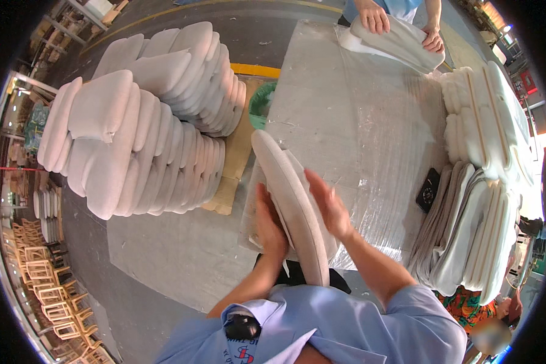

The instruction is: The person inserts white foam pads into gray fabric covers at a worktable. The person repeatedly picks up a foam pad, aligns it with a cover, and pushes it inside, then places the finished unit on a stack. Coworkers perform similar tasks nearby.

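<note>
A long padded cushion (294, 200) in pale grey-beige fabric stands on its edge in front of me, one end near my body. My left hand (272, 223) is against its left face, supporting it, with the fingers partly turned out of sight. On the other side, my right hand (329, 203) has its fingers stretched out and its palm toward the cushion. It is very close to the fabric; contact is hard to make out. Beneath lies a plastic-covered worktable (358, 133).
Stacked cushions (136, 145) fill the left side. A green-lined bin (262, 104) stands beside the table. Across it, a co-worker's hands (376, 19) hold another cushion (397, 45). At right are white padding (488, 121), fabric covers (446, 212) and a black object (428, 189). Wooden chair frames (51, 297) stand lower left.
</note>
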The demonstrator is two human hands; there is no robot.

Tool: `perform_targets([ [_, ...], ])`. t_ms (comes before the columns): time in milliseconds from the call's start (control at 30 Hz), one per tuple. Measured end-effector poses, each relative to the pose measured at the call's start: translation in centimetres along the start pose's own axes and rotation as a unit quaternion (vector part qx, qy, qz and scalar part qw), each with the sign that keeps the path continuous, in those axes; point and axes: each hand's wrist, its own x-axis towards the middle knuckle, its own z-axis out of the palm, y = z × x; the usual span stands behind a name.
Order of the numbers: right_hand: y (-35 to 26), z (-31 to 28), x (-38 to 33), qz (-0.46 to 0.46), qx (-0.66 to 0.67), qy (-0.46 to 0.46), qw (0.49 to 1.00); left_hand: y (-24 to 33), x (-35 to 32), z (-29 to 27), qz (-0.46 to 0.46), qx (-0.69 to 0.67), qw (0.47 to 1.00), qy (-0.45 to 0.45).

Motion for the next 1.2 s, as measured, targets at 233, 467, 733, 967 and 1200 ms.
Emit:
perform_targets([
  [233, 3.6, 3.0, -6.4, 0.009, -0.076, 0.055, 0.996, -6.9, -5.7, -4.4, -0.024, 0.269, 0.956, -0.114],
  [467, 10.0, 0.0, -8.1, 0.12, 0.021, 0.153, 0.981, -8.8, -5.5, -3.4, 0.063, 0.327, 0.943, -0.024],
  [733, 3.8, -0.5, -3.5, 0.095, 0.061, 0.093, 0.989, -6.5, -3.7, -2.4, 0.139, 0.326, 0.935, -0.031],
  [967, -10.8, 6.4, -0.4, 0.104, -0.362, 0.03, 0.926, -4.1, -3.3, -2.6, 0.093, 0.37, 0.923, -0.058],
  [1200, -9.1, 4.0, -1.4, 0.09, -0.429, 0.048, 0.898, 0.1, -5.7, -6.4, -0.083, 0.359, 0.894, -0.254],
])
